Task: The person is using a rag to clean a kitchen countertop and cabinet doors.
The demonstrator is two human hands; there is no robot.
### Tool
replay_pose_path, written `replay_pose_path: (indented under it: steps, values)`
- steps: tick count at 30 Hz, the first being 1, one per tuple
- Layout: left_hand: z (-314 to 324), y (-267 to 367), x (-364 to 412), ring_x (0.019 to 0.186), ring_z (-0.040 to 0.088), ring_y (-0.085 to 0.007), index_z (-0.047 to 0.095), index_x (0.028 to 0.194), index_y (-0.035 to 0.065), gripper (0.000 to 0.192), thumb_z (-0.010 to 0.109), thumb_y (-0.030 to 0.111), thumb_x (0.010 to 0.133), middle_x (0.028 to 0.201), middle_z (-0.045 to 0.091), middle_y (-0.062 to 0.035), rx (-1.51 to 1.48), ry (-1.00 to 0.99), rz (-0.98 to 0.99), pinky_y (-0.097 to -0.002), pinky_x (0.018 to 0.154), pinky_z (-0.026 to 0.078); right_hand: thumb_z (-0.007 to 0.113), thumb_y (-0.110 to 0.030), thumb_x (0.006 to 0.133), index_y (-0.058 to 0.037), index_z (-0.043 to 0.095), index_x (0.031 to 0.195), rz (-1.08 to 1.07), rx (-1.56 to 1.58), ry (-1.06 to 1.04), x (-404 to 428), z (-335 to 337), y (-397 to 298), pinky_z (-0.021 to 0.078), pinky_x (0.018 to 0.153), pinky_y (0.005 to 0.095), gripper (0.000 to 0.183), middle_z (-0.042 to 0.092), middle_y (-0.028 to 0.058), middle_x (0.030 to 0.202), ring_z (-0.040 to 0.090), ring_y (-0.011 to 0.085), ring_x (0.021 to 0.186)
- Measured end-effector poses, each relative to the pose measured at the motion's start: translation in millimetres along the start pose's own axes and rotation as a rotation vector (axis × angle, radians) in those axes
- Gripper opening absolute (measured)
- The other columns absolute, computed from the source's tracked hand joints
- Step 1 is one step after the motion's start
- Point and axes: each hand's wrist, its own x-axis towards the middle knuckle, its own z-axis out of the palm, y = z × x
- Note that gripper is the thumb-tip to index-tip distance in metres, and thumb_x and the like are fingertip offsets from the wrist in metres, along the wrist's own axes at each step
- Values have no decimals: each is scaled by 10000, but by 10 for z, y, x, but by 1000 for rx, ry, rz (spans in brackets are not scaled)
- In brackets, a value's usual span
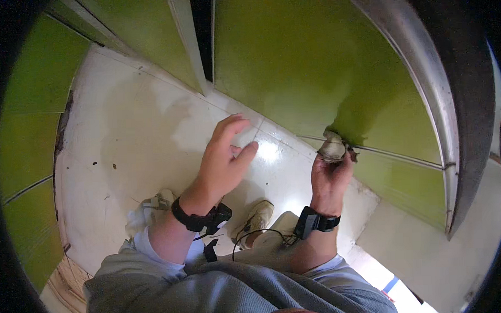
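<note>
My right hand (pixel 332 176) grips a crumpled, dirty grey cloth (pixel 333 148), its dark ragged ends poking out past the fingers. The cloth is up against or just in front of a green panel (pixel 313 63), close to a thin horizontal seam; contact cannot be told. A darker patch, perhaps my shadow, lies on the panel above the cloth. Held over the pale floor, my left hand (pixel 225 157) has nothing in it, with thumb and curved fingers apart. Both wrists wear black straps with small devices.
A metal edge strip (pixel 421 67) bounds the green panel on the right. Another green panel (pixel 147 32) stands left of a dark gap (pixel 202 38). More green panelling (pixel 30 135) lines the left side. Small debris (pixel 114 166) dots the white tiled floor (pixel 92 120), near my shoes (pixel 255 220).
</note>
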Motion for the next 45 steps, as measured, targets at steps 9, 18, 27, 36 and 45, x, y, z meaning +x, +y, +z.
replay_pose_path:
  steps: [9, 18, 27, 36, 45]
  values:
    - [110, -522, -43, 1093, 629, -195, 584, 1252, 35, 369, 681, 200, 936, 1192, 665, -113, -62, -171, -245, -302, 801, 510, 441, -154, 1045, -34, 537, 1283, 26, -261, -227, 263, -236, 915, 495, 1031, 409, 283, 640, 124, 1224, 617, 258, 1134]
    - [266, -784, 297, 1094, 619, -198, 503, 1360, -26, 523, 666, 227, 932, 1181, 663, -150, -210, 40, -404, -318, 962, 470, 407, -249, 1071, -34, 527, 1217, 303, -246, -11, 374, 64, 1363, 521, 947, 417, 287, 622, 129, 1198, 606, 263, 1095]
    - [87, -306, 531, 1074, 619, -133, 598, 1235, -32, 330, 635, 173, 980, 1123, 684, -86, -572, -24, -191, -272, 858, 515, 434, -262, 1053, -36, 567, 1220, 450, -46, -161, 106, 456, 1264, 538, 942, 437, 310, 655, 143, 1181, 628, 281, 1076]
    - [86, -306, 547, 922, 691, -184, 595, 1242, -12, 446, 676, 306, 940, 1025, 713, -137, -213, -49, -243, -308, 710, 530, 421, -247, 1067, -13, 533, 1203, 430, -121, -147, 190, 344, 1320, 561, 865, 390, 292, 649, 141, 1120, 634, 271, 1009]
    - [126, -275, 380, 1035, 635, -142, 510, 1332, 11, 475, 680, 213, 936, 1141, 682, -83, -113, -205, -151, -320, 832, 520, 516, -255, 1032, -26, 602, 1118, 91, -750, -181, 128, 258, 1149, 570, 796, 301, 258, 686, 95, 994, 667, 197, 890]
